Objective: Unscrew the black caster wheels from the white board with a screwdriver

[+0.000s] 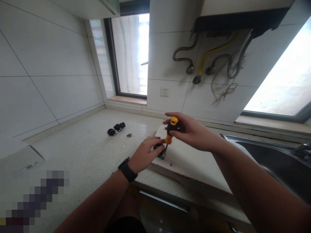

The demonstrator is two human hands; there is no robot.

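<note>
The left grip [145,152] holds the black caster [157,147] against the white board [194,161], seemingly to steady it, while the right grip [190,131] wraps the screwdriver [172,127] nearly upright

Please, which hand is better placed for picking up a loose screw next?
Probably the left hand: it is nearer the screws, though it would first have to release the caster it holds. The right hand is farther away and holds the screwdriver.
</note>
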